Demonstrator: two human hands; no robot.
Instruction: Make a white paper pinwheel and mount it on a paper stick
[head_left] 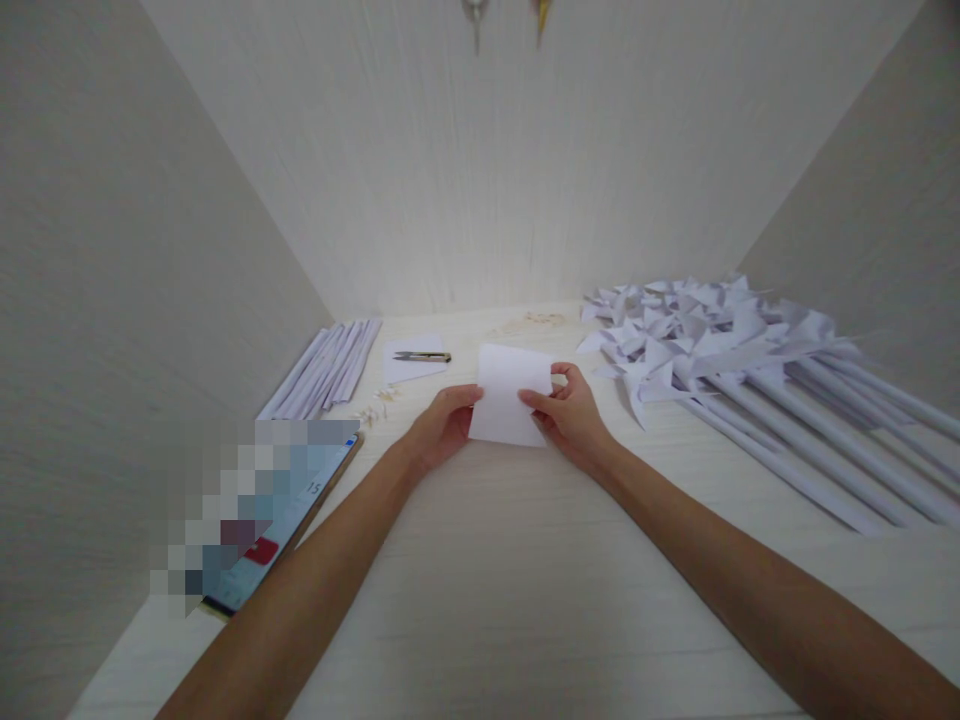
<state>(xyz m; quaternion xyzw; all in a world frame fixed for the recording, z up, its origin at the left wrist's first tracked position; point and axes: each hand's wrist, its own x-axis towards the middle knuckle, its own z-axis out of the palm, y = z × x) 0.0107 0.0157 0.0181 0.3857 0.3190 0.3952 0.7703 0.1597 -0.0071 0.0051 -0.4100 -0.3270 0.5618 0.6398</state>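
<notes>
A white sheet of paper (508,392) lies in the middle of the pale table (480,600), held at both sides. My left hand (441,428) grips its left edge, thumb on top. My right hand (571,415) pinches its right edge with fingers curled over it. The sheet looks folded and its far edge is slightly raised.
A pile of white paper pinwheels on rolled paper sticks (750,370) fills the right side. Rolled paper tubes (330,365) lie at the left by the wall. Small snips (421,356) rest on a paper scrap behind. A phone (281,520) lies at the left front.
</notes>
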